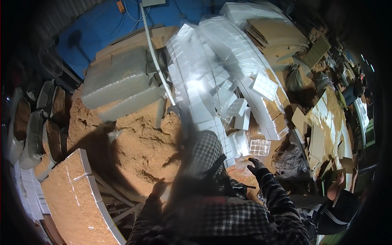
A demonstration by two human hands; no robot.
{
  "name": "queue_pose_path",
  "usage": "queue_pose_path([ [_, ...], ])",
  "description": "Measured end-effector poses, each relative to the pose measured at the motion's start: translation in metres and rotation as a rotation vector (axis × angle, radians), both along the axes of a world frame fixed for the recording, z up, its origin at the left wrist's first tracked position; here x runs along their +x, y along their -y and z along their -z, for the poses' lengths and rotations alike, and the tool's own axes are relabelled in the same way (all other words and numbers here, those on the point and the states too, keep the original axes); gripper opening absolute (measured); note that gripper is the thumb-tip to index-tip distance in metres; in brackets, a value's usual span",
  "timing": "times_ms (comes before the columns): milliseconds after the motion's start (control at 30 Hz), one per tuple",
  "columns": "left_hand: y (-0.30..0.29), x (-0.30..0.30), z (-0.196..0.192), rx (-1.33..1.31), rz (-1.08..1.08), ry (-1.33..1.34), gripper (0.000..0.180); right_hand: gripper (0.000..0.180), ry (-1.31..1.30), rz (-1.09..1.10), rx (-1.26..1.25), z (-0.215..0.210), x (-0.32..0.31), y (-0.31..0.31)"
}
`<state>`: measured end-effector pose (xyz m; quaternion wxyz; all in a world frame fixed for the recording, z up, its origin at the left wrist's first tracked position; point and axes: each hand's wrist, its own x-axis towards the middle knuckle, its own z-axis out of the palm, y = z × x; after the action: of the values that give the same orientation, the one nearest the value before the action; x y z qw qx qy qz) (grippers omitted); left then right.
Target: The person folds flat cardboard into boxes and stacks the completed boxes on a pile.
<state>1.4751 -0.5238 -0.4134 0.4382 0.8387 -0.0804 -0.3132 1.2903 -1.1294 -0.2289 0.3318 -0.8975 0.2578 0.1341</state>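
Note:
My left hand (159, 188) is at the near edge of a heap of sawdust-like loose material (143, 151), fingers apart and holding nothing I can see. Its palm side is partly hidden, and a pale patch beside it is too blurred to name. Over the worktop my right hand (256, 166) stretches out, dark in the shade, with its fingers spread. Just beyond it lies a divided tray with square cells (260, 147). Small white boxes (238, 143) stand to the left of that tray. A crumpled clear plastic bag (290, 159) lies to its right.
Long rows of white blocks under clear film (228, 41) fill the far middle. A pale pole (153, 53) slants down before a large wrapped bale (118, 77). White-edged blocks topped with sawdust (77, 196) stand near left. Another person in a dark cap (339, 212) is at lower right.

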Motion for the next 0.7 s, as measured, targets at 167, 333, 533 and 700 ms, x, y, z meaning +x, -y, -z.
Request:
queue_pose_path([
  [167,0.111,0.072,-0.095,-0.054,-0.145,-0.373,0.066,0.058,0.046,0.047,-0.081,0.013,0.005,0.017],
  [333,0.147,0.132,-0.061,0.021,-0.018,-0.133,0.056,0.060,-0.227,0.109,-0.079,0.014,0.039,0.045],
  [533,0.157,0.208,-0.029,-0.023,-0.126,-0.316,0.068,0.058,-0.263,0.087,0.090,0.042,0.196,0.097],
  [700,0.101,0.280,-0.050,0.221,-0.241,-0.168,0.061,0.058,-0.146,-0.061,0.141,0.079,0.383,0.097],
])
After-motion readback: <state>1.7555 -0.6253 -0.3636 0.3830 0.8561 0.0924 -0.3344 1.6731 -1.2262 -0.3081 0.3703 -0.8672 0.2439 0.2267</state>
